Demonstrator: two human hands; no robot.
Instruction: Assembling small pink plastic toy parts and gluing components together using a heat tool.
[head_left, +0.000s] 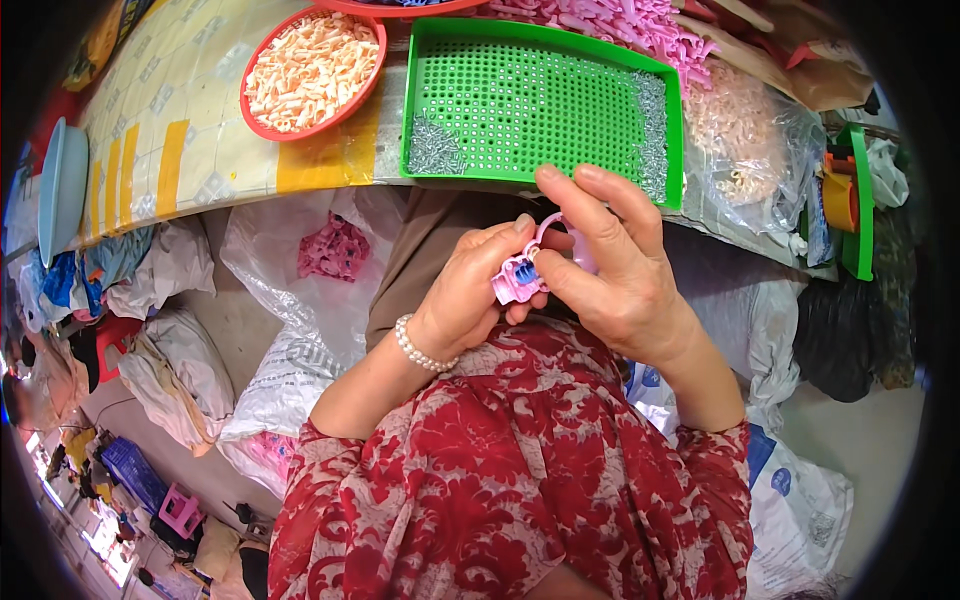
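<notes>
In front of my lap I hold a small pink plastic part point(507, 291) with a blue piece point(524, 271) set inside its open side. My left hand point(468, 285), with a pearl-like bracelet at the wrist, is closed around it from the left. The thumb of my right hand point(625, 285) presses on the part's right side, while its index and middle fingers stretch up and away. A pink curved section shows between the hands, partly hidden by the right fingers. Beside the right thumb tip is a tiny pale bit, too small to name.
A green perforated tray point(540, 32) with small metal screws lies on the table ahead. A red bowl point(250, 115) of cream plastic pieces stands left of it. Pink parts point(640, 30) and a clear bag point(740, 140) of pale pieces lie right. Plastic sacks point(290, 370) flank my legs.
</notes>
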